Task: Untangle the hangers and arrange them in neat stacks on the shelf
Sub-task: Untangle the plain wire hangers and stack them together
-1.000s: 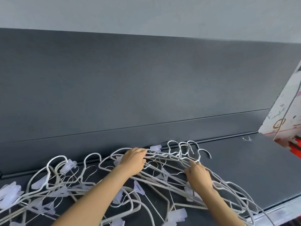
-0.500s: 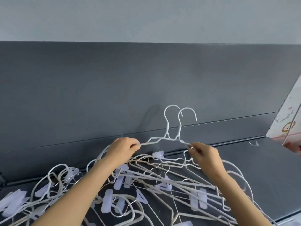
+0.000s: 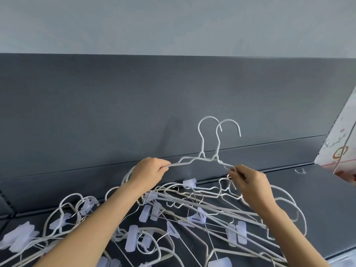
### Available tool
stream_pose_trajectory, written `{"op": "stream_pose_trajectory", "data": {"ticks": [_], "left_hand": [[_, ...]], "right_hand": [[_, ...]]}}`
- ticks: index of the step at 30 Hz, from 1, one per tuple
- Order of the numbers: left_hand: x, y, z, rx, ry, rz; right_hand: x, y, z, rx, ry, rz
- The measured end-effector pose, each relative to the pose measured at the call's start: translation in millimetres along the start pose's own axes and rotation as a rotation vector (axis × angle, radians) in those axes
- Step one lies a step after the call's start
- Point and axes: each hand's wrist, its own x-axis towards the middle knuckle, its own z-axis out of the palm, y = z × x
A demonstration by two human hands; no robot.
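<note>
Lifted clear: two thin, curved-hook white wire hangers (image 3: 202, 149).

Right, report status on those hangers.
Left hand, right hand each grip a shoulder of the two hangers, hooks up. Tangled pile lies on the shelf below. Snag with pile possible.

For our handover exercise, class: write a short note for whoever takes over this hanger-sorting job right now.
Left hand grips one shoulder of two white hangers; right hand pinches the other shoulder. Their hooks point up, above the pile.
The rest lie tangled on the dark shelf.
Done: no neat stack in view.
Left: lay this pair down as a stack, then sort the pile.
</note>
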Motion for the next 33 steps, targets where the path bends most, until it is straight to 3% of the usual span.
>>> {"op": "stream_pose_trajectory", "data": {"ticks": [5,11,14,18,21,28,33], "left_hand": [[7,18,7,-0.019,0.098,0.064],[3,12,9,0.032,0.044,0.090],[-4,-18,13,0.094,-0.026,-0.024],[-27,-57,7,-0.305,0.144,-0.327],[-47,-82,7,-0.227,0.118,-0.447],[-85,-79,45,-0.096,-0.088,-0.442],[-87,-75,56,-0.017,-0.046,-0.424]], "right_hand": [[-3,3,-5,-0.076,0.026,0.047],[-17,8,-21,-0.110,0.037,-0.069],[-22,13,-21,-0.102,0.022,-0.048],[-22,21,-16,-0.054,0.017,-0.008],[-19,24,-10,-0.025,0.017,0.021],[-13,10,13,-0.025,0.002,0.019],[-17,7,18,-0.021,0.016,0.038]]}}
